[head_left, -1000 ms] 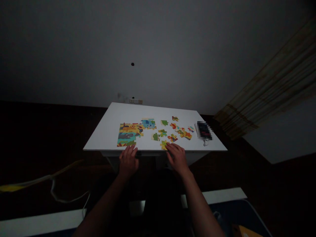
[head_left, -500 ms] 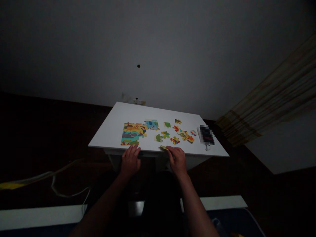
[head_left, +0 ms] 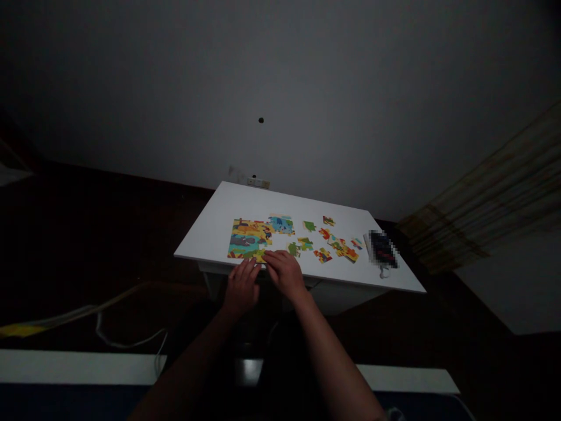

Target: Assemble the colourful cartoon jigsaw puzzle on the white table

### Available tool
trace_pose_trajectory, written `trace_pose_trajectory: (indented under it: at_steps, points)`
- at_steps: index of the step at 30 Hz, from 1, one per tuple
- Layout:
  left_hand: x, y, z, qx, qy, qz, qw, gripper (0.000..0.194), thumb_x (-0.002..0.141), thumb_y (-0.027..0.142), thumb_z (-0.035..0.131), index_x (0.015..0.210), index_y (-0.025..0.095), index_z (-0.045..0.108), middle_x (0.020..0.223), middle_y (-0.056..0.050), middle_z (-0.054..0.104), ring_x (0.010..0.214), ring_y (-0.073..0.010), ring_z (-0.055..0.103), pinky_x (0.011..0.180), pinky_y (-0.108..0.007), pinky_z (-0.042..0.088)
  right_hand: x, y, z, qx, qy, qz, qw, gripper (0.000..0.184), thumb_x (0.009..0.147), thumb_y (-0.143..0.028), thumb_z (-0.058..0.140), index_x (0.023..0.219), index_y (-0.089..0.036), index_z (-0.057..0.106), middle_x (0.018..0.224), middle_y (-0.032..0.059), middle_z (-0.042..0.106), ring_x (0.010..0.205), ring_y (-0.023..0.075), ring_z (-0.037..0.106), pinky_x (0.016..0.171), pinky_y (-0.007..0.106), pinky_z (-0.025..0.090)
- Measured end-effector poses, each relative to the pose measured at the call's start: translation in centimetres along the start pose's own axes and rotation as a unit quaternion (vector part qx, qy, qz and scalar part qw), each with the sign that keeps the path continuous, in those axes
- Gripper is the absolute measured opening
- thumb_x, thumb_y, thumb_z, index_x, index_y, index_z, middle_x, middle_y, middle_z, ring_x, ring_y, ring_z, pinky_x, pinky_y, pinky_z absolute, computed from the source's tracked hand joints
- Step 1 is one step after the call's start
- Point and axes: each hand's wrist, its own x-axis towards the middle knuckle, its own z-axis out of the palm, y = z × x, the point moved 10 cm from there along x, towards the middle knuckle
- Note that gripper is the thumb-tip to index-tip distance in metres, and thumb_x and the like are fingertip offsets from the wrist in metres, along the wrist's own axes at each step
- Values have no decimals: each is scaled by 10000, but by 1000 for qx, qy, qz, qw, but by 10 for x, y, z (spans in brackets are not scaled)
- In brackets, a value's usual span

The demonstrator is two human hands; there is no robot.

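Observation:
A partly joined jigsaw puzzle lies at the left of the white table, its lower edge close to the table's front edge. With my right hand I grip a yellow-green puzzle piece at the puzzle's lower right corner; whether it is locked in cannot be told. My left hand rests at the front edge, fingers stretched out and fingertips at the puzzle's bottom beside that piece. A blue section adjoins the puzzle's upper right. Just beyond my right hand lies a loose green piece, partly hidden.
Several loose pieces are spread to the right, among them a green one, a red-yellow one and an overlapping pile. A blurred-out dark device lies at the right end. The wall stands behind the table.
My right hand has moved left, bringing the puzzle piece to the joined puzzle's lower right corner. My left hand stays at the puzzle's bottom edge. The whole view has shifted slightly.

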Motion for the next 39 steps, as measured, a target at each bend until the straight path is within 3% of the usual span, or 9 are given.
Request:
trace_pose_trajectory:
  at_steps: [16,22,30,39]
  points:
    - [-2,2,0,-2,37,12,999,619,977,151,591,1590,230,635,1587,-157,750,1542,-331,665,1358,-503,324,-5,0,1,12,24,48,998,345,1096,-242,651,1368,-326,846,1458,51,827,1298,315,755,1092,528,614]
    - [-3,-2,6,-5,19,-6,1000,676,968,156,589,1636,252,613,1599,-136,746,1564,-329,647,1364,-499,311,-5,2,1,11,27,55,998,339,1088,-238,662,1353,-343,847,1452,44,830,1307,312,755,1093,527,615]
    - [-1,2,-2,3,40,11,999,643,967,145,590,1602,242,627,1593,-143,749,1547,-323,661,1348,-496,332,-4,1,0,15,25,60,998,347,1077,-227,667,1356,-337,841,1460,46,825,1318,312,750,1096,520,612]
    - [1,1,-1,16,16,-1,1000,617,959,156,595,1567,232,671,1597,-142,746,1557,-334,649,1331,-517,358,-5,3,1,18,29,59,998,354,1067,-215,668,1344,-344,846,1446,46,831,1312,309,757,1090,520,625]
